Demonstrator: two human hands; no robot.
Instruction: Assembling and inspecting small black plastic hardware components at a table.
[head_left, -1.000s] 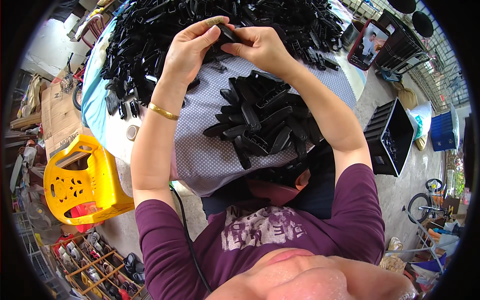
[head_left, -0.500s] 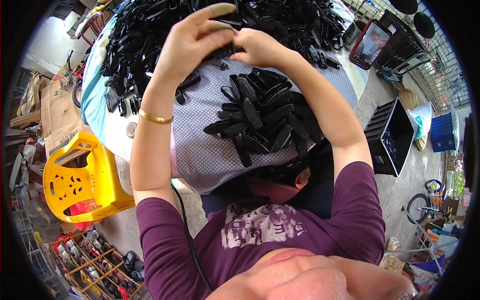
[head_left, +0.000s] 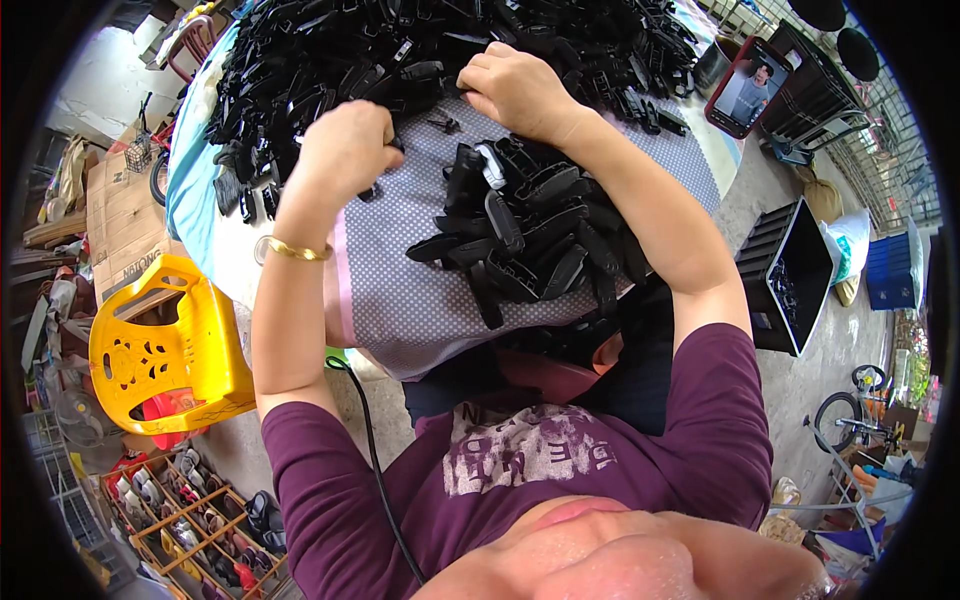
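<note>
A large pile of black plastic clip-like parts (head_left: 330,60) covers the far part of the table. Closer to me, a smaller heap of similar long black parts (head_left: 540,225) rests on a dotted grey cloth (head_left: 390,290). My left hand (head_left: 350,150), closed, is at the pile's near left edge, with a bit of something black showing by its fingertips. My right hand (head_left: 520,92) hovers over the pile's near edge, beyond the smaller heap, its fingers curled inward. Whatever is in the right hand is hidden. A small dark piece (head_left: 443,124) lies on the cloth between the hands.
A phone (head_left: 750,88) stands at the table's right edge beside a dark cup (head_left: 714,65). On the floor are a black crate (head_left: 765,300) to the right and a yellow plastic chair (head_left: 165,350) to the left. A black cable (head_left: 375,450) runs past my left side.
My hands, together over the pile's near edge before, have separated. The left came down toward me; the right turned its fingers downward. A shiny pale-looking piece now shows atop the smaller heap.
</note>
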